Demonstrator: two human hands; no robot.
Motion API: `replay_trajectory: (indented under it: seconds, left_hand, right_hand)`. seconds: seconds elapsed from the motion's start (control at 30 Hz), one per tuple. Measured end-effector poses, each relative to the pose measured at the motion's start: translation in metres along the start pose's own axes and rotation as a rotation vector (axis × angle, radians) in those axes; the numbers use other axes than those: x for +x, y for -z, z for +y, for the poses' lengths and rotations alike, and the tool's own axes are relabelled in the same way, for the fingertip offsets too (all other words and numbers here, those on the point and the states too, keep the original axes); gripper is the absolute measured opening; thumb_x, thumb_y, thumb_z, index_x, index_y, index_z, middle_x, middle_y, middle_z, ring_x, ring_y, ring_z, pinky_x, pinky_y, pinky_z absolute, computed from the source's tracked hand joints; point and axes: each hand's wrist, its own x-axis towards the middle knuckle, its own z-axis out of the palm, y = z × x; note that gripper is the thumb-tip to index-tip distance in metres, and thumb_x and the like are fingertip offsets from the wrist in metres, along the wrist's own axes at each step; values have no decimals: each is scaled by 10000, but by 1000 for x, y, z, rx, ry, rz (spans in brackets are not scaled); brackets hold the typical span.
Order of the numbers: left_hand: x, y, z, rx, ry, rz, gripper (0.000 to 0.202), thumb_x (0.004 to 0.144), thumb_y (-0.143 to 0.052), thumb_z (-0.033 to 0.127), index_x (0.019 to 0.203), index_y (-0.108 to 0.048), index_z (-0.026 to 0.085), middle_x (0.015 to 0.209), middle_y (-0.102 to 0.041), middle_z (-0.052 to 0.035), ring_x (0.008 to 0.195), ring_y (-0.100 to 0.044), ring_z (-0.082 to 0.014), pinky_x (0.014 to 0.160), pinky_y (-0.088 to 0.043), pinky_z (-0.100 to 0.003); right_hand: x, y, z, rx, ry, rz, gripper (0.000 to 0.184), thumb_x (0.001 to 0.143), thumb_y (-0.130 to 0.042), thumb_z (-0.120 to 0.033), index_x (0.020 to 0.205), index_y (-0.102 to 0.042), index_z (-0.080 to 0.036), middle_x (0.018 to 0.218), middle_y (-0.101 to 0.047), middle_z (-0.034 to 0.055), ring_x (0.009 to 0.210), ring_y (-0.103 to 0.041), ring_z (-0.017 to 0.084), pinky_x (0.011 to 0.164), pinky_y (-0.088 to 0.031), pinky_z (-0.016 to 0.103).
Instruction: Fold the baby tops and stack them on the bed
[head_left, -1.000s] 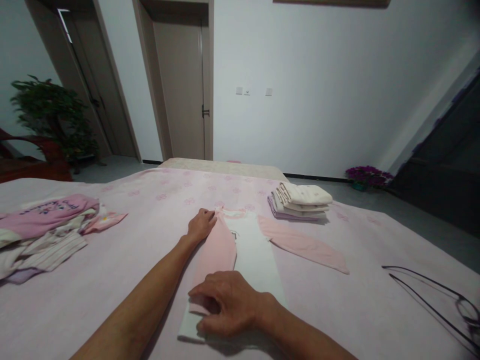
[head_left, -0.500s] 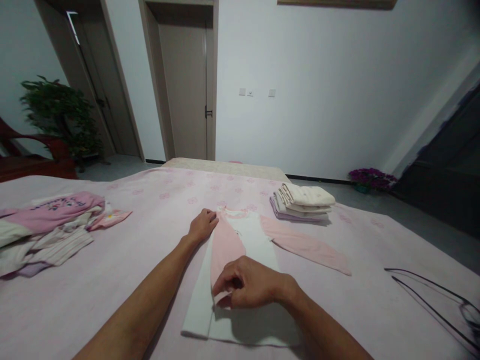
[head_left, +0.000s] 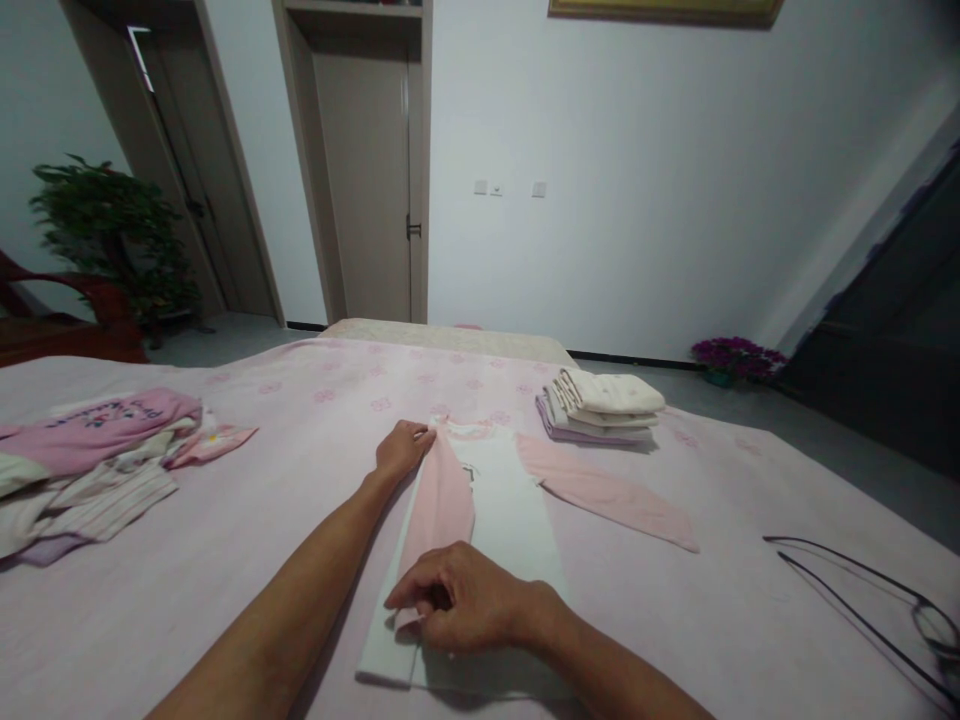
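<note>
A white long-sleeved shirt (head_left: 510, 520) with pink sleeves lies spread on the pink flowered bedsheet (head_left: 285, 600). Its left sleeve (head_left: 442, 490) is laid down over the body, and its right sleeve (head_left: 607, 490) stretches out to the side. My left hand (head_left: 405, 447) is closed on the shirt's left shoulder, beside the collar. Near the hem, my right hand (head_left: 469, 600) pinches the cuff of the folded-over sleeve between thumb and fingers. The hand and forearm cover part of the lower shirt.
A stack of folded clothes (head_left: 604, 408) sits beyond the outstretched sleeve. At the left lies a loose heap of clothes (head_left: 105, 460). A pair of glasses (head_left: 870, 590) rests near the right edge. Past the bed stand a potted plant (head_left: 112, 240) and purple flowers (head_left: 735, 358).
My right hand has moved left and toward me with the cuff, drawing the sleeve straighter along the shirt's left side. My left hand has stayed at the shoulder.
</note>
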Motion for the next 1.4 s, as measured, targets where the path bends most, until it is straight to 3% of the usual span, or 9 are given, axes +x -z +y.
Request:
replay_trajectory:
  seconds: [0.13, 0.33, 0.57, 0.7, 0.8, 0.97, 1.07, 1.23, 1.4]
  left_hand:
    - [13, 0, 1, -68, 89, -37, 323, 888, -580, 480, 1045, -761, 264, 1067, -764, -36, 964, -693, -222, 751, -473, -258]
    - [22, -4, 9, -96, 214, -56, 301, 859, -580, 487, 927, -759, 255, 946, -783, -28, 801, -715, -201, 635, -467, -257]
    - [16, -8, 24, 13, 268, 19, 209, 805, -608, 405, 861, -747, 260, 959, -773, -77, 892, -715, -269, 704, -485, -320]
    - [11, -8, 21, 55, 221, 66, 212, 833, -581, 401, 865, -728, 251, 974, -763, -79, 931, -701, -267, 739, -486, -328]
    - [8, -6, 16, 59, 154, 78, 246, 861, -568, 411, 968, -715, 246, 1052, -746, -70, 954, -693, -233, 758, -497, -302]
    - [-6, -5, 20, 76, -47, 124, 410, 984, -370, 288, 1337, -557, 195, 1369, -598, -100, 1225, -583, -189, 1009, -444, -308]
    - [-14, -12, 26, 106, -225, 51, 454, 1017, -334, 327, 1428, -482, 202, 1508, -484, -72, 1396, -422, -172, 1135, -330, -307]
    - [-15, -25, 27, 198, -337, -109, 553, 1001, -400, 415, 1489, -402, 154, 1588, -349, -134, 1489, -263, -281, 1178, -235, -422]
    - [-12, -26, 22, 271, -357, -157, 610, 1010, -340, 473, 1526, -330, 148, 1618, -254, -165, 1488, -244, -337, 1167, -210, -497]
  right_hand:
    - [2, -4, -1, 66, -27, 17, 452, 705, -676, -147, 1153, -734, -165, 697, -598, -30, 575, -468, 61, 546, -394, 156]
    - [3, -9, -1, -58, 55, 67, 451, 712, -636, -152, 1151, -738, -170, 773, -684, 6, 614, -531, 86, 603, -438, 173]
    - [1, -16, 2, -284, 183, 59, 436, 737, -547, -140, 1122, -739, -213, 912, -743, 9, 706, -618, 110, 672, -462, 184]
    - [5, -16, 9, -460, 267, 342, 350, 733, -551, -129, 1021, -743, -181, 847, -708, 53, 758, -604, 170, 759, -474, 290]
    - [6, -13, 15, -610, 294, 429, 268, 774, -574, -169, 994, -723, -200, 904, -672, 67, 861, -567, 210, 831, -435, 362]
    - [6, -13, 18, -636, 295, 379, 213, 846, -564, -220, 1019, -686, -201, 970, -638, 64, 930, -524, 213, 864, -406, 369]
    - [7, -16, 18, -615, 332, 363, 245, 848, -552, -198, 1062, -671, -193, 1010, -635, 72, 971, -524, 217, 887, -407, 377]
    - [7, -20, 21, -564, 406, 335, 319, 838, -534, -179, 1130, -660, -187, 1110, -634, 90, 1059, -540, 220, 953, -416, 390]
    - [4, -26, 14, -560, 499, 195, 367, 847, -542, -198, 1203, -622, -162, 1279, -603, 103, 1204, -520, 206, 1083, -368, 354]
